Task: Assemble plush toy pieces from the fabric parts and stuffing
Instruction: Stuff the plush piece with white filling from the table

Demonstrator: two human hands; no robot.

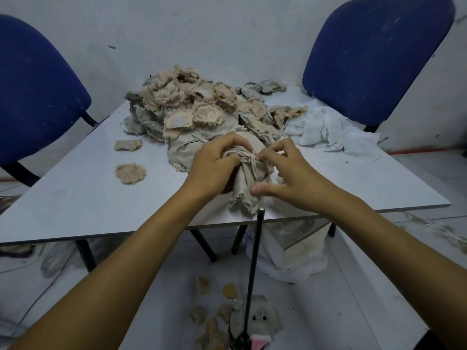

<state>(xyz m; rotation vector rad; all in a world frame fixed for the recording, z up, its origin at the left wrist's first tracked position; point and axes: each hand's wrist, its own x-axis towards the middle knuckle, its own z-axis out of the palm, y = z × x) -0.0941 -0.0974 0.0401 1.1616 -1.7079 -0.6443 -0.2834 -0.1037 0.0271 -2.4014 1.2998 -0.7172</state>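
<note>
1. Head view, the hands: both bare hands meet over a beige fabric piece [246, 180] that sits on the near part of the grey table [88, 198], close to its near edge. The left hand [214, 165] has its fingers curled round the bunched top of the piece and grips it. The right hand [290, 173] pinches the gathered fabric edge between fingertips and thumb, with its other fingers spread towards the near side.
2. Head view, the piece itself: it is crumpled into a rough bundle, with frayed edges hanging at the near end (what is inside it cannot be told).
3. Head view, the far part of the table: a large heap of fabric parts [197, 107] in tan and grey lies just beyond the hands, many of them round with fuzzy rims. To the right of the heap lies loose white stuffing [326, 130], spread towards the right edge.
4. Head view, the left part of the table: two small tan fuzzy rounds lie apart from the heap, one farther [128, 145] and one nearer [130, 173].
5. Head view, below the table edge: a thin dark rod [255, 261] stands nearly upright, its top just beneath the fabric piece. On the floor near its foot sit a finished plush toy [257, 319] with two dark eyes and several scattered tan scraps [209, 314]. A white bag [290, 253] sits under the table.
6. Head view, the surroundings: two blue chairs stand at the far side, one at the left [35, 92] and one at the right [374, 56], against a pale wall.
</note>
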